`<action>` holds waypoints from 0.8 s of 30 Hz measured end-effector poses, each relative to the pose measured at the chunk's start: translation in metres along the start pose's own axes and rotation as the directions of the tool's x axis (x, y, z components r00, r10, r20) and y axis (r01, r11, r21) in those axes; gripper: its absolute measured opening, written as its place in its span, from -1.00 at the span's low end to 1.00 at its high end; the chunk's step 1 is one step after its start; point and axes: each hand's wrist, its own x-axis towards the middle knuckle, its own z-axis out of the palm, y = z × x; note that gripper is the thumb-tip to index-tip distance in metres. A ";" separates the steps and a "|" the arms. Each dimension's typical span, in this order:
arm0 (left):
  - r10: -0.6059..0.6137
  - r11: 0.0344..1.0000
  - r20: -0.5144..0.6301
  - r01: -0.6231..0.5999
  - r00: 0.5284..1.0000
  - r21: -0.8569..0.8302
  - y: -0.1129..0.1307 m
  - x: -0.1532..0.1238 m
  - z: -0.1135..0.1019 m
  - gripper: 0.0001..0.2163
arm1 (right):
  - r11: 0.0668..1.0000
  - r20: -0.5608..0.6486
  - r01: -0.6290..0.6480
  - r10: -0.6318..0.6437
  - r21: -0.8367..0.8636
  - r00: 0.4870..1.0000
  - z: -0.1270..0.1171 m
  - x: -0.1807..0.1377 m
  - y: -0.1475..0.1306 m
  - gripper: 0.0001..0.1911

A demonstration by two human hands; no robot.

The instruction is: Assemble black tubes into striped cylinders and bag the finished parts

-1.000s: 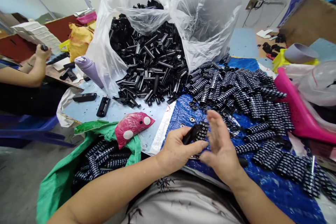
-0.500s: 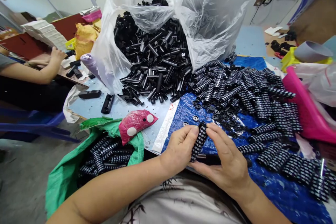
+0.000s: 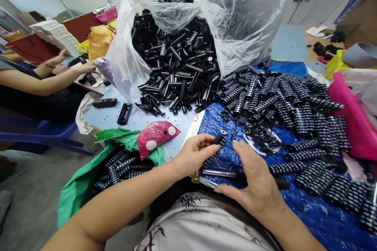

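Note:
My left hand is closed round a black tube with white squares, held low over the blue tarp. My right hand lies beside it with fingers together, resting over a thin metal rod with a black handle; whether it grips the rod is unclear. Small black rings lie just beyond the hands. A heap of patterned tubes spreads to the right.
A big clear plastic bag holds plain black tubes. A green sack at my left knee holds patterned tubes, with a pink wrapper on it. Another person's arms work at the left. A pink bin stands right.
My left hand has drawn the patterned tube leftward and lower, away from my right hand. My right hand has dropped onto the rod. The view has shifted slightly.

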 end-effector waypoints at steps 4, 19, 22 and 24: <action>0.233 0.793 0.005 -0.193 0.972 0.578 0.008 0.006 -0.040 -0.78 | 1.000 0.145 0.019 -0.015 -0.024 0.989 -0.003 -0.017 0.003 -0.81; -0.086 0.677 0.177 -0.073 0.980 0.732 0.019 0.025 -0.064 -0.74 | 1.000 -0.007 0.012 -0.012 -0.020 1.000 -0.005 0.024 -0.004 -0.78; -0.109 0.643 0.206 -0.089 0.972 0.760 0.022 0.032 -0.066 -0.76 | 0.990 -0.070 0.108 -0.101 0.095 0.992 -0.005 0.025 -0.016 -0.71; -0.131 0.620 0.202 -0.079 0.971 0.781 0.022 0.036 -0.064 -0.73 | 0.986 0.010 0.145 -0.147 0.085 0.989 0.000 0.024 -0.023 -0.76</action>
